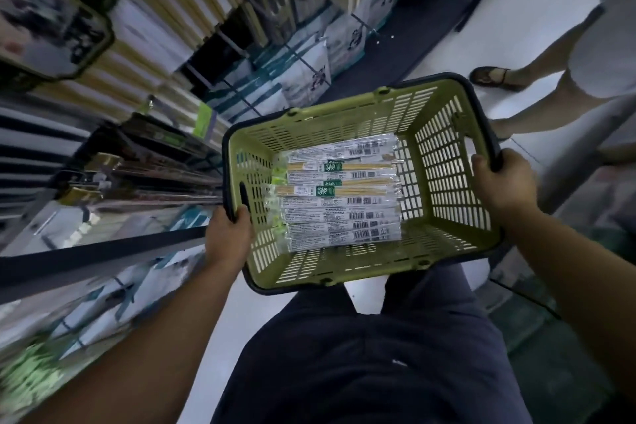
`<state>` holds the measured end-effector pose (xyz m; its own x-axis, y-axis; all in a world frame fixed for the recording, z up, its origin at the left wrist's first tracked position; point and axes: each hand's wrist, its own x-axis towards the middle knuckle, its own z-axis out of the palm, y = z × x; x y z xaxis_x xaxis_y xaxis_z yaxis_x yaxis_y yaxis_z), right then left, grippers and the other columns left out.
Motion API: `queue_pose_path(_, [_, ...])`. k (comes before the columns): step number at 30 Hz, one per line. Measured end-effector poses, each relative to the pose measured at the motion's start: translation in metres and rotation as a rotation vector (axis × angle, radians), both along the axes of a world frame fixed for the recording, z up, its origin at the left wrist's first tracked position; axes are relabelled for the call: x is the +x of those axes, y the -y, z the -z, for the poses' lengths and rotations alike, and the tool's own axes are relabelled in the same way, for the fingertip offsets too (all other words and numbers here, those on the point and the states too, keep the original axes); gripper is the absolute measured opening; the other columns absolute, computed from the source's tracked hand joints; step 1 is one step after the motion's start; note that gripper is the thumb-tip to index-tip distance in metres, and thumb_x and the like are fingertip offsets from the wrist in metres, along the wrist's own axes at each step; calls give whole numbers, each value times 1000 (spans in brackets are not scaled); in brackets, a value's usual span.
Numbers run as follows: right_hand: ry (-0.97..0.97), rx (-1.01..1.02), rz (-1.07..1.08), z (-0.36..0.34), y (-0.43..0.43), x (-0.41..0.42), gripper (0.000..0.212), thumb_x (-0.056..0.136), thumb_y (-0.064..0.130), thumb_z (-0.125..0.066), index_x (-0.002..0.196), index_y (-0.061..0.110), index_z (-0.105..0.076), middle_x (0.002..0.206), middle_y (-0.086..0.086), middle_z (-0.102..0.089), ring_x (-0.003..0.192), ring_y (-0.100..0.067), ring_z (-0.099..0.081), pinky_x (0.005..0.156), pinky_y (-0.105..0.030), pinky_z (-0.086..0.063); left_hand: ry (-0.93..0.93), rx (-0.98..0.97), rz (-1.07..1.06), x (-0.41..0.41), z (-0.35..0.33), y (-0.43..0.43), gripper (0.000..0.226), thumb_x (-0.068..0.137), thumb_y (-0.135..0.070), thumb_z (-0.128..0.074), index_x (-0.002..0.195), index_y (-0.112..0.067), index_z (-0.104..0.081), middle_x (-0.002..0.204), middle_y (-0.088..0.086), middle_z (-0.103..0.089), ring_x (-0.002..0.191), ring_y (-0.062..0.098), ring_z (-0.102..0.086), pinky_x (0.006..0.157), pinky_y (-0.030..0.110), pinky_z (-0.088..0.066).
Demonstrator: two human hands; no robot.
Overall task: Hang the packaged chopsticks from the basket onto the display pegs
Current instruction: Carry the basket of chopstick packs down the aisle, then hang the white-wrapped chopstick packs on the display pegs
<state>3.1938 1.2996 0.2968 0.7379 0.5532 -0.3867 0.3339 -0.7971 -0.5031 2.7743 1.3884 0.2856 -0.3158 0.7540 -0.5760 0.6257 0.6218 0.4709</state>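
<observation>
Though beside shelving (144,179), hands (229,234) (502,182) on basket (330,127) rim.

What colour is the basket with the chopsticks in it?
The basket is olive green with a dark navy rim, seen best in the head view.

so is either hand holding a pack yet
No, the left hand and right hand both grip the basket rim, and the packs lie inside it.
</observation>
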Motion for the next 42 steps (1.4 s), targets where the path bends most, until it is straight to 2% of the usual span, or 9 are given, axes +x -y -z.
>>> queue_pose_path(3, [34, 10, -44, 16, -19, 11, 24, 94, 52, -50, 93, 29, -57, 70, 3, -64, 56, -7, -62, 42, -20, -39, -39, 6, -34, 13, 11, 2, 31, 100, -35, -51, 111, -7, -59, 104, 21, -71, 91, 42, -67, 83, 50, -56])
queue_pose_path(9, [54, -15, -210, 54, -61, 42, 23, 96, 46, -52, 94, 23, -55, 69, 8, -54, 62, -19, -58, 65, -33, -48, -99, -14, -165, 47, 28, 18, 30, 102, -34, -51, 112, -7, -59, 104, 21, -72, 91, 42, -69, 80, 51, -59])
queue_pose_path(16, [-20, -79, -435, 102, -105, 65, 36, 100, 39, -53, 89, 5, -59, 77, -11, -61, 68, -30, -57, 64, -36, -43, -158, -65, -373, 71, 75, 57, 28, 99, -41, -51, 95, -14, -58, 89, 13, -72, 80, 37, -70, 78, 52, -59])
queue_pose_path(19, [-48, -122, -487, 125, -120, 63, 31, 102, 37, -51, 93, 8, -55, 80, -7, -56, 75, -28, -55, 66, -32, -39, -129, -53, -418, 78, 115, 70, 26, 99, -40, -52, 94, -15, -57, 88, 12, -72, 78, 36, -71, 78, 51, -60])
queue_pose_path(24, [-73, -154, -576, 202, -135, 57, 35, 104, 40, -49, 97, 6, -56, 73, -7, -54, 60, -17, -47, 49, -27, -25, -115, -37, -468, 83, 219, 89, 28, 101, -41, -53, 93, -16, -59, 85, 7, -72, 75, 29, -69, 75, 48, -60])
queue_pose_path(29, [-43, -124, -564, 323, -141, 58, 46, 102, 42, -53, 99, -4, -59, 85, -22, -60, 81, -38, -57, 73, -38, -44, -111, -22, -499, 99, 332, 99, 30, 102, -41, -50, 97, -12, -58, 91, 10, -71, 83, 34, -69, 77, 49, -59])
queue_pose_path(34, [44, -78, -581, 423, -146, 72, 42, 100, 41, -56, 90, 1, -59, 80, -16, -57, 79, -35, -54, 73, -38, -42, -129, 12, -488, 116, 424, 92, 31, 102, -37, -50, 100, -8, -59, 92, 13, -72, 85, 37, -69, 79, 48, -58])
queue_pose_path(40, [62, -5, -592, 477, -163, 84, 37, 100, 40, -54, 86, 6, -56, 71, -1, -50, 63, -22, -45, 59, -31, -33, -202, 124, -541, 125, 472, 85, 26, 100, -32, -51, 93, -7, -56, 83, 12, -65, 78, 36, -61, 70, 41, -51])
queue_pose_path(42, [60, 13, -594, 482, -169, 83, 36, 101, 39, -52, 88, 6, -53, 76, -2, -51, 69, -26, -48, 61, -32, -35, -225, 143, -544, 125, 474, 81, 26, 99, -32, -51, 93, -7, -55, 83, 10, -62, 77, 34, -59, 68, 38, -47])
